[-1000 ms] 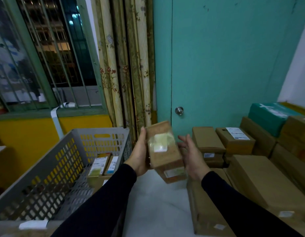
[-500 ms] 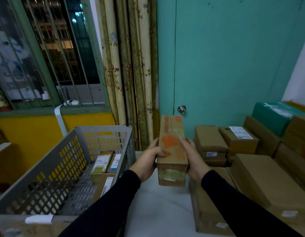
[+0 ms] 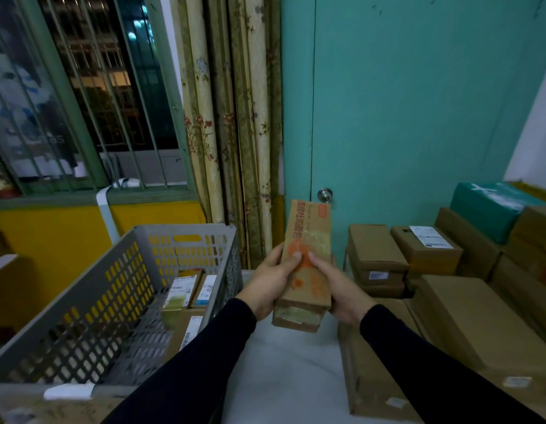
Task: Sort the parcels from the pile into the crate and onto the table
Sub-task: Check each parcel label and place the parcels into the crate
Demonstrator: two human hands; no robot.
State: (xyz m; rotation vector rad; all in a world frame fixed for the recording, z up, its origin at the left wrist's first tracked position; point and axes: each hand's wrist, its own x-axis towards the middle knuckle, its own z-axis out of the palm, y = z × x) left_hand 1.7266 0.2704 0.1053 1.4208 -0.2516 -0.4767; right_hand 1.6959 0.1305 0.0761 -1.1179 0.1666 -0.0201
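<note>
Head camera view: both hands hold one long brown parcel (image 3: pixel 307 264) printed in orange, raised above the white table (image 3: pixel 284 371). The left hand (image 3: pixel 273 284) curls round its left edge, thumb on top; the right hand (image 3: pixel 339 289) grips its right edge likewise. Left of the left hand stands a grey crate (image 3: pixel 118 289) containing parcels. Right of the right hand lies the pile of boxes (image 3: pixel 467 307).
</note>
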